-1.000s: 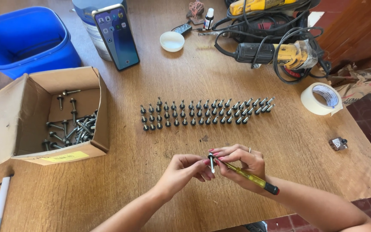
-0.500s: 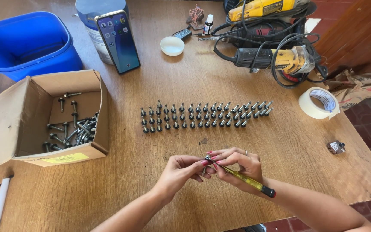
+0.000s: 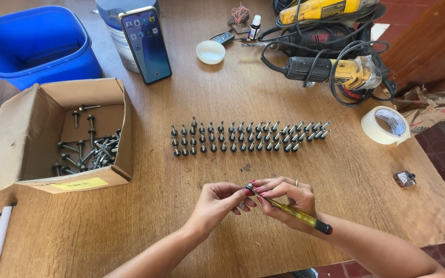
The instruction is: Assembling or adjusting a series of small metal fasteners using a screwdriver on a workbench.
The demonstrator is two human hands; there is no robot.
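Your left hand pinches a small screw near you over the tabletop; your right hand grips a yellow screwdriver against it. Three rows of finished screws, roughly fifty, stand farther off. About fifteen remain in the cardboard box at left.

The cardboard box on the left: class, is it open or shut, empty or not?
Open and not empty: the cardboard box has its flaps spread, and loose screws lie inside.

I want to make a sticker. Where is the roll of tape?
In the head view, the roll of tape lies on the table's right side, just right of the rows of screws, below the power tools.
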